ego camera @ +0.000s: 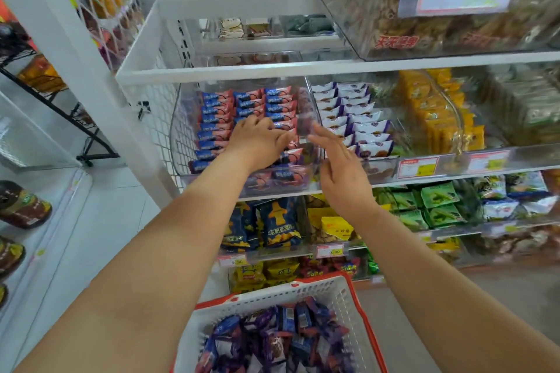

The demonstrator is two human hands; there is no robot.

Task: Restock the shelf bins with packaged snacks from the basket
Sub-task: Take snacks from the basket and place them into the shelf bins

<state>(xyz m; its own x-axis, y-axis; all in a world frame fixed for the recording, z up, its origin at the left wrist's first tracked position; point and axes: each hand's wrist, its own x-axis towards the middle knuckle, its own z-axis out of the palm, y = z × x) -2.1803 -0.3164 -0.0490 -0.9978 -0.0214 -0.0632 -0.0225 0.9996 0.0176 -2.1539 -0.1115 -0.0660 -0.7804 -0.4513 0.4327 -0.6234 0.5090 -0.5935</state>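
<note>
Seen from above, looking down two bare arms toward a snack shelf. Left hand (257, 139) lying flat, fingers straight, on rows of red-and-blue packets (218, 118) inside a clear bin (178, 136). Right hand (339, 169) just beside the bin's right wall, fingers extended and parted; a blurred dark packet (304, 127) at the fingertips, hold uncertain. Packet rows running front to back, long sides across. Left hand nearer the rows. Basket (303, 289) of loose purple and blue packets below, near the body. Neighbouring bin of white-and-purple packets (354, 118) to the right.
</note>
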